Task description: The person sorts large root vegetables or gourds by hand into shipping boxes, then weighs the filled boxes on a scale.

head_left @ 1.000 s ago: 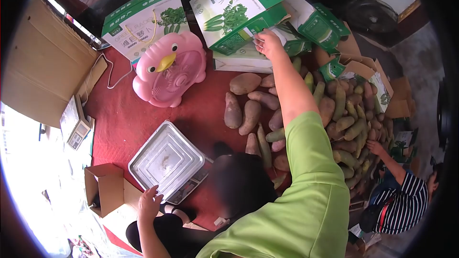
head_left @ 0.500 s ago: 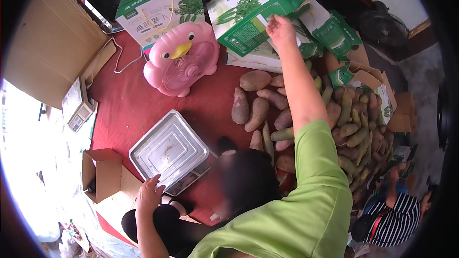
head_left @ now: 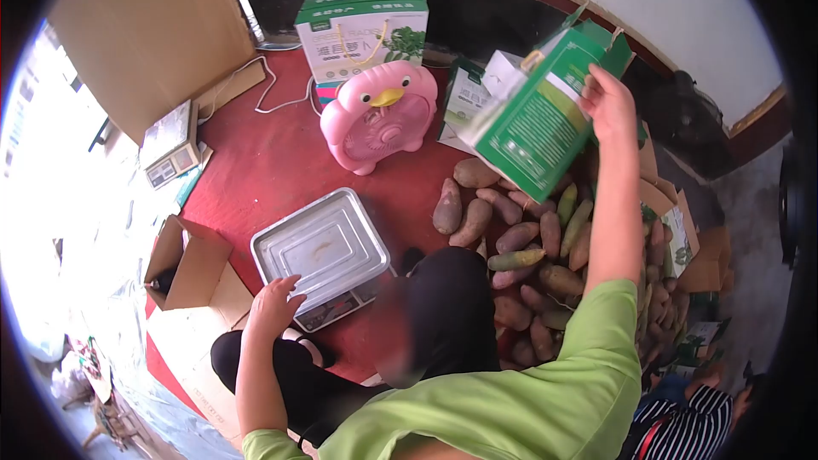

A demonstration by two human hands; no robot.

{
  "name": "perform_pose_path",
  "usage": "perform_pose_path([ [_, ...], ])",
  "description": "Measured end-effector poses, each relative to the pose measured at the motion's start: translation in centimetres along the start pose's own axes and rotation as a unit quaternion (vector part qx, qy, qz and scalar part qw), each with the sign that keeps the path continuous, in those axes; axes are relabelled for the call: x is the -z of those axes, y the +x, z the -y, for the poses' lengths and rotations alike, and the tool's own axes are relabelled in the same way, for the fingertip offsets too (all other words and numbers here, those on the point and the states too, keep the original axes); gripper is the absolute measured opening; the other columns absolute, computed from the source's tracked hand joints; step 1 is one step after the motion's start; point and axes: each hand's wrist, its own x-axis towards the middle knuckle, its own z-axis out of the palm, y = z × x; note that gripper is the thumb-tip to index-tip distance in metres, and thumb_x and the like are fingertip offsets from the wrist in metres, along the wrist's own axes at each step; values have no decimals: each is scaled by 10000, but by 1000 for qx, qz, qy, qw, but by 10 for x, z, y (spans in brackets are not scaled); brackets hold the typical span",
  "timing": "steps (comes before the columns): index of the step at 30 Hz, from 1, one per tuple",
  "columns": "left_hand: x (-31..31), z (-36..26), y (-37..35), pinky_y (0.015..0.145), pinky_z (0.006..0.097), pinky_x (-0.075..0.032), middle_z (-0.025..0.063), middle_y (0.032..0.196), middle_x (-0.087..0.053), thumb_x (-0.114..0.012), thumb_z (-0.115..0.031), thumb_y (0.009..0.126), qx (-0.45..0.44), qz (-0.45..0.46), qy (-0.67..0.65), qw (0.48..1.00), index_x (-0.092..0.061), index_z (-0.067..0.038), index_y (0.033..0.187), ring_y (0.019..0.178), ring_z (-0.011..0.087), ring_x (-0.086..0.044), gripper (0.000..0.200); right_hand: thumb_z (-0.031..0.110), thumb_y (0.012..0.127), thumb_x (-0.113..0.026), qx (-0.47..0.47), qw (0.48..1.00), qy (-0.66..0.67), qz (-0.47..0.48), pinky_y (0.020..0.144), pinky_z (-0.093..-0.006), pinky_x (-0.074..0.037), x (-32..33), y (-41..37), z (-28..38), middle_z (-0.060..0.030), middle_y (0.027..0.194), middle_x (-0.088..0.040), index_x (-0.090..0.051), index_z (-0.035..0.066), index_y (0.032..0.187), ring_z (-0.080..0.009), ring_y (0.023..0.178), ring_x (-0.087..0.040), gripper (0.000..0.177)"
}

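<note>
My right hand grips the edge of a green and white cardboard box. The box is tilted, with its flaps standing out at the top, and overlaps the far side of the root vegetables. These are reddish-brown, a few of them green, and lie in a spread pile below my right arm. My left hand has its fingers apart and holds nothing. Its fingertips are right at the near left edge of a metal tray, which sits on a scale in front of my knees.
A pink bird-shaped fan stands before a printed carton at the back. An open brown box is at the left, a device with a display beyond it. A person in a striped shirt is at the lower right.
My right hand has taken the green and white box up off the stack and moved it right. My left hand stays by the tray. The view has shifted.
</note>
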Motion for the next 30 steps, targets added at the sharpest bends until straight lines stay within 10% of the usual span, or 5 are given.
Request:
perform_pose_path([
  [15, 16, 19, -16, 796, 397, -471, 169, 971, -629, -652, -175, 774, -19, -82, -42, 996, -571, -56, 1147, 913, 328, -605, 400, 238, 880, -563, -9, 951, -80, 298, 573, -213, -408, -96, -115, 99, 92, 652, -480, -576, 95, 951, -87, 708, -577, 160],
  [24, 44, 25, -25, 902, 357, -413, 117, 1183, -503, -628, -85, 823, -3, -458, -228, 859, -381, -99, 1347, 1072, 265, -500, 579, 68, 755, -620, 29, 918, -53, 393, 721, -207, -432, -182, -162, 33, 0, 782, -598, -602, 29, 955, -94, 734, -568, 204],
  [30, 63, 36, -41, 994, 402, -325, 152, 1292, -419, -547, -254, 906, -56, -647, -82, 756, -382, -21, 1326, 1192, 293, -403, 508, -53, 698, -557, -86, 886, -32, 454, 744, -245, -470, -209, -168, -97, -43, 957, -612, -570, 17, 1022, -133, 891, -581, 331],
])
